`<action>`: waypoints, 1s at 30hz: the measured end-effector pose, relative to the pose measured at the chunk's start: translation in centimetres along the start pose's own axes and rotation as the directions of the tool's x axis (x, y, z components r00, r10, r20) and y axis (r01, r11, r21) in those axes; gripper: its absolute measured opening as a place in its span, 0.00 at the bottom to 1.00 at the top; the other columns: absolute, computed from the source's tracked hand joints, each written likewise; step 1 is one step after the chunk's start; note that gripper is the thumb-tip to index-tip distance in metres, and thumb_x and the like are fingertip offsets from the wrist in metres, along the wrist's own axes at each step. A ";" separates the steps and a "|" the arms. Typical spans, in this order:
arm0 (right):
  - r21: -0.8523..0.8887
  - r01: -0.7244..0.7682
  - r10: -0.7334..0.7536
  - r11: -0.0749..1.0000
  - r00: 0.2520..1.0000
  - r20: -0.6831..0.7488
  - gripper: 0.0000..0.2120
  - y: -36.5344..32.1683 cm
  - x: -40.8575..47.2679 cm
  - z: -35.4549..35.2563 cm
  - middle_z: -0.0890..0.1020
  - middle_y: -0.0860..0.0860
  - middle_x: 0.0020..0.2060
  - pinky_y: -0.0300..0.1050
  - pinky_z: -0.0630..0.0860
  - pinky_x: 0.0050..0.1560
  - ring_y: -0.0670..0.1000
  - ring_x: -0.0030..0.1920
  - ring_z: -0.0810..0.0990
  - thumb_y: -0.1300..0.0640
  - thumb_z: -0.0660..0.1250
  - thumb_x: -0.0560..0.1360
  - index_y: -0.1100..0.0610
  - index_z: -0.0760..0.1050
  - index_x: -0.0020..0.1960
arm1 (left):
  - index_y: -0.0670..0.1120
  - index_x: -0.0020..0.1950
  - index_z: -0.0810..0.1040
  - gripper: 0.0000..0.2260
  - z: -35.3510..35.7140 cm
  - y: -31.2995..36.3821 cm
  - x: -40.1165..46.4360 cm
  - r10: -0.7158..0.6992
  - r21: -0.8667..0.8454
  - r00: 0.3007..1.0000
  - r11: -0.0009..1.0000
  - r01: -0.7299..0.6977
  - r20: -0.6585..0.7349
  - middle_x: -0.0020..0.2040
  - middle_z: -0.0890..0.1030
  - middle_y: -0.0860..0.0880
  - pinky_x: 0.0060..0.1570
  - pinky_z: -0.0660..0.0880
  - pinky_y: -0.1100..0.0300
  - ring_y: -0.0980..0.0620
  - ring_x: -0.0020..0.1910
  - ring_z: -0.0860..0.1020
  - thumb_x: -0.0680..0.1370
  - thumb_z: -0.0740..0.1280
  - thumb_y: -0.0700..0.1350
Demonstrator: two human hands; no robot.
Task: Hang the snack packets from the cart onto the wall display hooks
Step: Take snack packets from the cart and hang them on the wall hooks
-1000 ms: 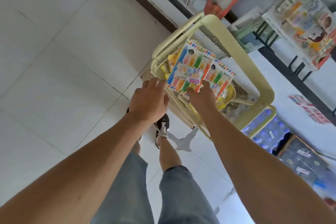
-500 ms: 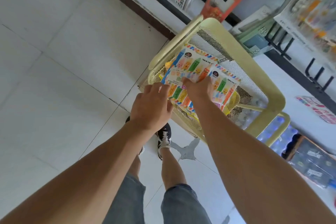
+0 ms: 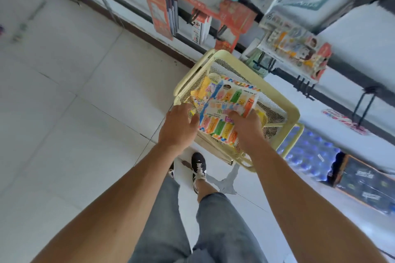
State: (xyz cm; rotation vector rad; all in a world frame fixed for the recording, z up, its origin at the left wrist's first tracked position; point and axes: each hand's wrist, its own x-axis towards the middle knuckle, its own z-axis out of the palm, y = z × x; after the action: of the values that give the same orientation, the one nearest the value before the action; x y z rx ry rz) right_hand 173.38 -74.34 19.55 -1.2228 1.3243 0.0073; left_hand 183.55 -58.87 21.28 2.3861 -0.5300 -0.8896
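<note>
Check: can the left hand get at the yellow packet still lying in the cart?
Probably yes. The left hand hovers at the cart rim, the yellow packet just beyond, uncovered; the held snack packets sit to its right.

Glossy plastic snack packets (image 3: 229,111) between both hands, over a cart (image 3: 284,111) of matt pale-yellow painted metal with fine mesh walls; beneath the arms, smooth pale floor tiles (image 3: 85,134) and grey denim trousers (image 3: 222,230)

Small shop, packaged goods (image 3: 296,46) on wall hooks (image 3: 303,85), stocking cart (image 3: 284,104)
</note>
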 end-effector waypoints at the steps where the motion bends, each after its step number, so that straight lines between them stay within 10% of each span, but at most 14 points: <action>1: 0.032 0.018 -0.019 0.999 0.999 0.031 0.12 -0.5 -1.5 -0.7 0.86 0.51 0.50 0.55 0.84 0.47 0.53 0.48 0.86 0.59 0.72 0.76 0.55 0.77 0.59 | 0.44 0.71 0.71 0.18 -0.4 0.9 -0.6 -0.007 -0.094 1.000 0.996 0.008 0.012 0.67 0.75 0.46 0.60 0.76 0.52 0.49 0.63 0.75 0.83 0.61 0.50; 9: 0.099 0.214 -0.227 0.972 0.963 0.147 0.10 -3.7 -14.1 -4.6 0.86 0.51 0.50 0.55 0.83 0.51 0.53 0.50 0.86 0.60 0.69 0.78 0.54 0.76 0.59 | 0.49 0.53 0.80 0.09 -4.1 7.1 -6.1 0.017 -0.562 0.953 0.811 0.164 0.302 0.48 0.85 0.49 0.54 0.80 0.47 0.48 0.50 0.85 0.82 0.63 0.52; 20: 0.466 0.223 -0.148 0.857 0.970 -0.193 0.11 -1.1 -25.8 -7.0 0.86 0.55 0.49 0.57 0.83 0.50 0.57 0.49 0.86 0.51 0.64 0.81 0.54 0.76 0.61 | 0.56 0.55 0.81 0.06 -4.8 11.2 -13.9 0.336 -0.603 0.862 0.797 -0.044 0.380 0.48 0.86 0.52 0.50 0.82 0.43 0.51 0.46 0.85 0.81 0.66 0.53; 30: 0.457 0.469 -0.188 0.756 0.824 -0.534 0.08 1.2 -32.7 -15.5 0.87 0.51 0.46 0.50 0.84 0.44 0.53 0.46 0.87 0.51 0.63 0.81 0.53 0.76 0.56 | 0.57 0.58 0.78 0.10 -1.5 20.9 -21.9 0.616 -0.511 0.641 0.772 -0.377 0.458 0.49 0.86 0.53 0.48 0.83 0.51 0.55 0.45 0.85 0.81 0.62 0.59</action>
State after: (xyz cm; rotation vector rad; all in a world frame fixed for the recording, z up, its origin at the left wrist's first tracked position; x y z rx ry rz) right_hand 150.60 -64.20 45.81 -0.9369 1.3348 -0.9472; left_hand 165.58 -63.24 45.25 1.4293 -1.1082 -1.3335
